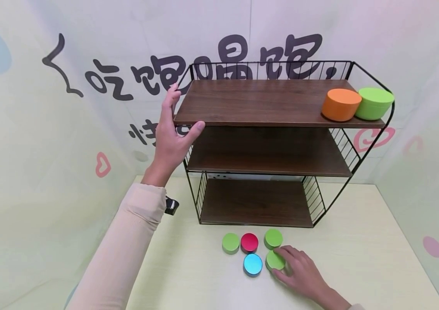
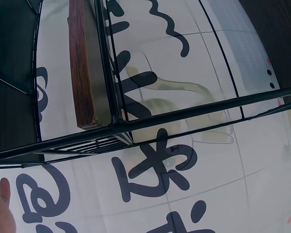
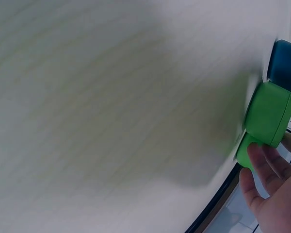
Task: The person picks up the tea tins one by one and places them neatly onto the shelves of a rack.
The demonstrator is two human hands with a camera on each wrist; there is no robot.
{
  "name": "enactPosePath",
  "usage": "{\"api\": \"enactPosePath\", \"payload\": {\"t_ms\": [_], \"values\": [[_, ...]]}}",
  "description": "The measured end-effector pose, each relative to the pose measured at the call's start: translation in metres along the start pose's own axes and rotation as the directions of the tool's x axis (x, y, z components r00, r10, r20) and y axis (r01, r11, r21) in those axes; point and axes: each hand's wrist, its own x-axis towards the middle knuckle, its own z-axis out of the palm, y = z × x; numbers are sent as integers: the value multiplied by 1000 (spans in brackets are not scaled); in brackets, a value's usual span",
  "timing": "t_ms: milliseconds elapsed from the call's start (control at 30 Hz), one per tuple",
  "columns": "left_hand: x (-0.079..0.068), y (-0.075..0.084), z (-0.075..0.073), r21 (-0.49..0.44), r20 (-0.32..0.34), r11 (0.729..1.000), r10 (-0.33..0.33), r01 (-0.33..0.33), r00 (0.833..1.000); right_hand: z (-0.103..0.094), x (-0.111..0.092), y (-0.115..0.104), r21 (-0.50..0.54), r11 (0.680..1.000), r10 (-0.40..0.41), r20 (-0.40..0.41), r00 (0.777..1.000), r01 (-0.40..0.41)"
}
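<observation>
A three-tier rack (image 1: 258, 103) with dark wooden boards and a black wire frame stands on the table. My left hand (image 1: 173, 140) grips its upper left front corner, thumb along the top board's front edge and fingers up the outer side. On the table, my right hand (image 1: 301, 271) pinches the nearer green round tin (image 1: 275, 260) between thumb and fingers. Behind this tin sits another green tin (image 1: 273, 238). To the left are a blue tin (image 1: 252, 264), a red tin (image 1: 249, 243) and a third green tin (image 1: 230, 243). In the right wrist view, fingertips (image 3: 254, 150) lie beside the held green tin (image 3: 269, 114).
An orange tin (image 1: 341, 104) and a larger-looking green tin (image 1: 375, 103) stand side by side at the top board's right end. The middle board (image 1: 270, 150) and bottom board (image 1: 256, 202) lie below. Behind the rack hangs a pale backdrop (image 1: 157, 26) with dark lettering.
</observation>
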Motion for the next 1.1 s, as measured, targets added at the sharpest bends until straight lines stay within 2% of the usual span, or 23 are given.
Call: {"api": "enactPosePath", "payload": {"t_ms": [200,433,533,867,1100], "values": [[0,1,-1,2,-2,1000,1,-1,1000,3,0,-2,14,1000,6,-5,1000,-6],[3,-28,3,38,-1,999,4,-4,1000,3,-2,-4,54,997,51,2,999,-51],[2,-34,4,40,-4,999,9,-9,1000,3,-2,-5,64,997,52,2,999,-52],[2,-34,3,38,-5,999,20,-19,1000,3,-2,-5,45,998,46,3,999,-46],[3,-38,4,52,-8,999,1,-1,1000,4,-3,-6,37,998,42,-5,999,-42]]}}
